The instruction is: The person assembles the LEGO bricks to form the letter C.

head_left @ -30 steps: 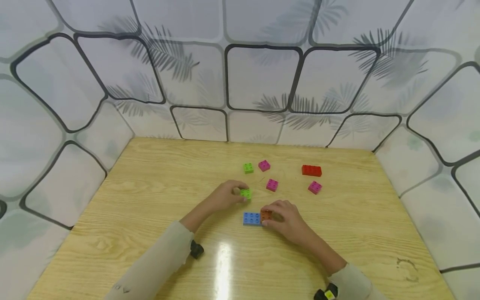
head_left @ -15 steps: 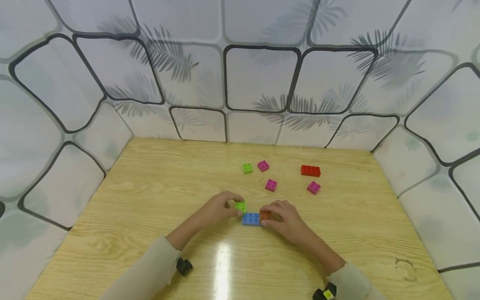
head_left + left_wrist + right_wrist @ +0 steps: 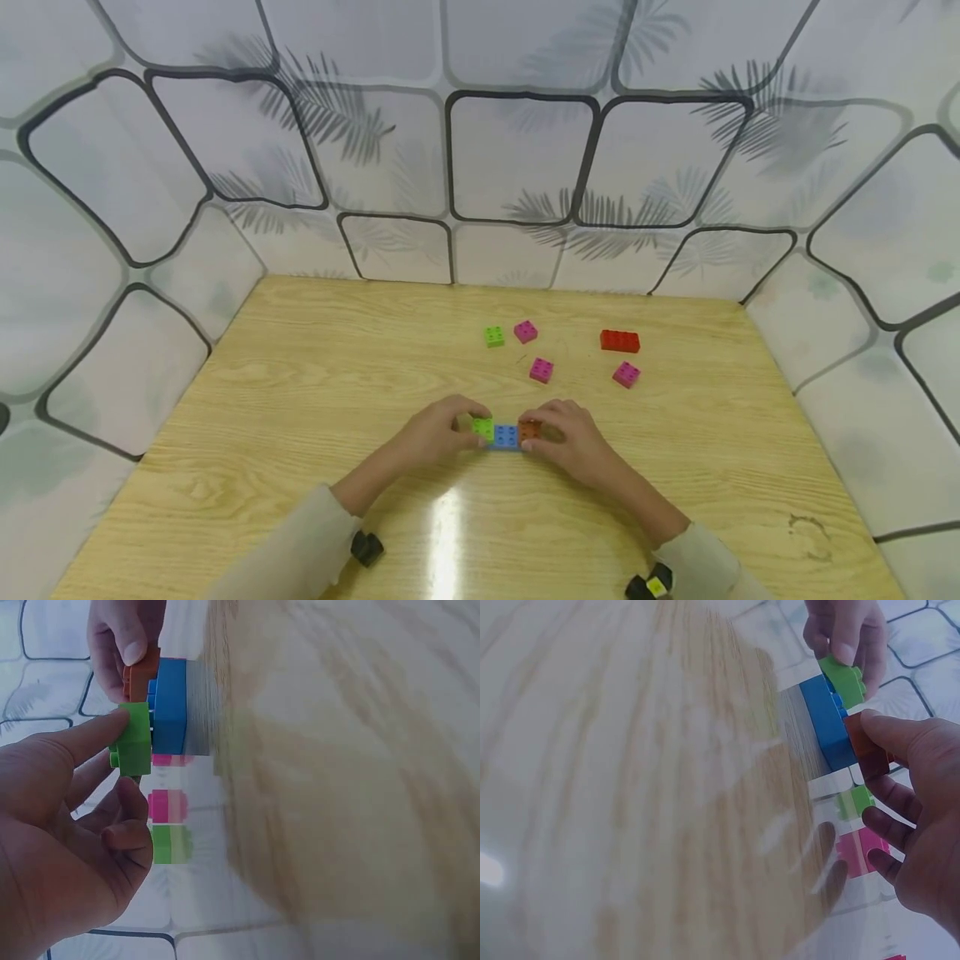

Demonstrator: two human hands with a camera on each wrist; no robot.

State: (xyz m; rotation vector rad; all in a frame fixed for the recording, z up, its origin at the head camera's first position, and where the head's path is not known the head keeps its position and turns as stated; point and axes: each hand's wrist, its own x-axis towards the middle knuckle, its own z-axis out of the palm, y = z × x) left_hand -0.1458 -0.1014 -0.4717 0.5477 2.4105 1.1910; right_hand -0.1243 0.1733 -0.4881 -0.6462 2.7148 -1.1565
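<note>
A blue building brick (image 3: 506, 437) lies on the table between both hands. My left hand (image 3: 438, 433) pinches a green brick (image 3: 136, 739) between thumb and fingers, at the blue brick's left end; in the left wrist view it sits over the studs, slightly tilted, and I cannot tell if it is pressed fully down. At the other end my right hand (image 3: 573, 437) pinches an orange-brown brick (image 3: 868, 745) on top of the blue one. Bare blue studs show between the two smaller bricks.
Farther back on the wooden table (image 3: 337, 350) lie another green brick (image 3: 494, 337), a long red brick (image 3: 620, 341) and pink bricks, one of them (image 3: 542, 370) nearest the hands. A patterned cloth wall (image 3: 525, 158) rises behind the table and along its sides.
My left hand has brought the green brick down and toward me, from behind the blue brick onto its left end. My right hand has stayed on the orange-brown brick.
</note>
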